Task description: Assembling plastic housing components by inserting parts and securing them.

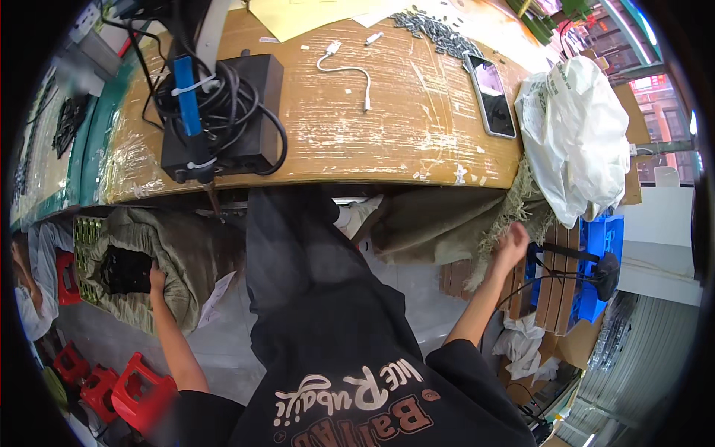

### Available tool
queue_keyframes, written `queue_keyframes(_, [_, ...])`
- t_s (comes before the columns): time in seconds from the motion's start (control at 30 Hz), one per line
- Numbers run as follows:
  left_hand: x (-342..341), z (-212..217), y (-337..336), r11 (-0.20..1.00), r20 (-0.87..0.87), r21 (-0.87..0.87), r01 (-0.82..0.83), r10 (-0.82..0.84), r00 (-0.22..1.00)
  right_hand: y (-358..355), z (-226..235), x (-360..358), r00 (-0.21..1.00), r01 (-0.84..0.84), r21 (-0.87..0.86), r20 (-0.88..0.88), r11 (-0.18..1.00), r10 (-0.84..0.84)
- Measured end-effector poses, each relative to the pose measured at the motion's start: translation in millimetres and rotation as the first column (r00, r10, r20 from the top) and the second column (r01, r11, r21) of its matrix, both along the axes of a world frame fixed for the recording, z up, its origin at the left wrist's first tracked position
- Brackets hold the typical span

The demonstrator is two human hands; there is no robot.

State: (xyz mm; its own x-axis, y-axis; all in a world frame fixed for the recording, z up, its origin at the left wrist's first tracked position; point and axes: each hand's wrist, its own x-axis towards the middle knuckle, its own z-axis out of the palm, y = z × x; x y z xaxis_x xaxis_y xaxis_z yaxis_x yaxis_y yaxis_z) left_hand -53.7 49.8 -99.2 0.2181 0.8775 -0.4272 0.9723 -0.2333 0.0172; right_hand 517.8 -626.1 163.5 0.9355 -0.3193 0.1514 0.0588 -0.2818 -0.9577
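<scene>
Spanning view: taped cardboard worktop [387,127], concrete floor [223,350] below.

- phone [495,95] on the table [387,141], up from the right hand
- white cable [350,71]
- white bag [577,134], above the right hand
- red stools [112,384], below the left hand

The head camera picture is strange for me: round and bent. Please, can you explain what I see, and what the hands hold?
A person wears a wide-lens camera on the head, looking down, so straight edges bend. Both bare arms come from below. The left hand reaches into an open woven sack on the floor, touching dark parts inside. The right hand touches the frayed edge of a cloth under the table; its grip is unclear. On the wooden table lie a phone, a white cable, and a black box with wires.
</scene>
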Motion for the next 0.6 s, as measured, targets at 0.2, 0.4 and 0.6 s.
queue_keyframes(0.2, [-20,-29,1,0.989,-0.244,-0.096,0.110,-0.131,0.961,102,102,24,0.876,-0.068,-0.087,0.472,0.994,0.102])
queue_keyframes(0.4, [-19,-15,-4,0.988,0.114,-0.151,0.013,0.004,0.993,219,109,101,0.711,-0.556,-0.387,0.236,0.735,0.662])
queue_keyframes(0.6, [47,51,-45,0.981,0.163,0.007,-0.194,0.190,0.968,277,106,174,0.637,-0.391,-0.798,0.123,0.457,0.761])
